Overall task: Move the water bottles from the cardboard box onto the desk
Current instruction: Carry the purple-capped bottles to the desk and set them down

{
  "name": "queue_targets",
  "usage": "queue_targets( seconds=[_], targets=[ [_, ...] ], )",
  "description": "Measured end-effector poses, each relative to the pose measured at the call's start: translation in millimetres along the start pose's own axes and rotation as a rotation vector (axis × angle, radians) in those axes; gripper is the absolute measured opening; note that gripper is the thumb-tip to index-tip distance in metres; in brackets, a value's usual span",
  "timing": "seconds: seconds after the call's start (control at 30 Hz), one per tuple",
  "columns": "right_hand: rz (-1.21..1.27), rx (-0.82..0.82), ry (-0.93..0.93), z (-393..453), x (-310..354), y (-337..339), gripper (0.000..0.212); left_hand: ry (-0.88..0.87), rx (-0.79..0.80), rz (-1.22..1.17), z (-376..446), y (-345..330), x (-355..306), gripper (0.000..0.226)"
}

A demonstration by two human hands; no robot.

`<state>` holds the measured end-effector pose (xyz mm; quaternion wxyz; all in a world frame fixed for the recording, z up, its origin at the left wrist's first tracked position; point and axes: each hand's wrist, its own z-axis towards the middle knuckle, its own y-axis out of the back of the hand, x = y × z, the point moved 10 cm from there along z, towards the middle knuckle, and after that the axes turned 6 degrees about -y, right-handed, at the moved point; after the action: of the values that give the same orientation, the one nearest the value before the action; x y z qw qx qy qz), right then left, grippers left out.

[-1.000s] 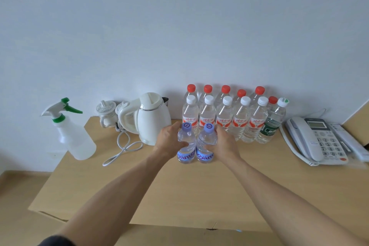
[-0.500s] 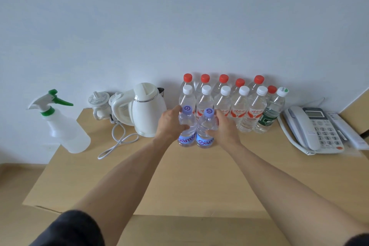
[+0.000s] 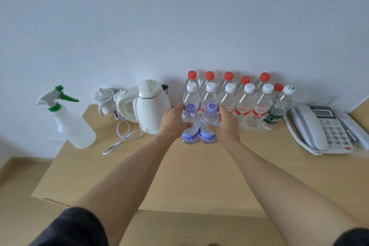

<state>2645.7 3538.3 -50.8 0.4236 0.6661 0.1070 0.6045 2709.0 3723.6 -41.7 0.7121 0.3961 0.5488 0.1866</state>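
Two small purple-capped water bottles stand side by side on the wooden desk [image 3: 199, 175]. My left hand [image 3: 172, 124] grips the left purple-capped bottle [image 3: 189, 137] and my right hand [image 3: 226, 125] grips the right purple-capped bottle [image 3: 207, 137]. Both bottles are upright with their bases on or just at the desk. Right behind them, against the wall, stand two rows of taller bottles: white-capped bottles [image 3: 246, 104] in front, red-capped bottles [image 3: 228, 77] at the back, and a green-labelled bottle [image 3: 276, 114] at the right end. The cardboard box is out of view.
A white electric kettle [image 3: 151, 106] with its cord [image 3: 122, 139] stands left of the bottles, a small white jar [image 3: 103, 100] behind it. A spray bottle [image 3: 69, 120] sits at the desk's left edge. A white desk phone [image 3: 321, 128] lies at the right.
Both hands have carried the two purple-capped bottles away from me, up close to the front row of tall bottles. My view has tipped and drawn in slightly.
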Motion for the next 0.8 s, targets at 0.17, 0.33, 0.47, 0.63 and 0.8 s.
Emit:
queue_targets(
  seconds=[0.17,0.33,0.47,0.63,0.8],
  targets=[
    [-0.010,0.045,0.028,3.6,1.1,-0.6,0.051,0.007,0.007,0.010,0.2,-0.8,1.8,0.052],
    [-0.019,0.072,0.046,3.5,-1.4,2.1,0.051,0.010,0.007,0.018,1.4,-1.7,3.0,0.052],
    [-0.026,0.075,0.048,4.1,-0.8,2.4,0.050,0.020,-0.007,0.017,1.3,-1.7,4.1,0.053],
    [-0.017,0.103,0.017,5.3,-1.6,0.9,0.052,0.030,-0.022,0.000,-1.4,-2.4,4.3,0.054],
    [-0.015,0.121,0.011,4.9,-0.9,2.1,0.053,0.030,-0.033,-0.016,-2.5,-2.8,4.5,0.053]
  ],
)
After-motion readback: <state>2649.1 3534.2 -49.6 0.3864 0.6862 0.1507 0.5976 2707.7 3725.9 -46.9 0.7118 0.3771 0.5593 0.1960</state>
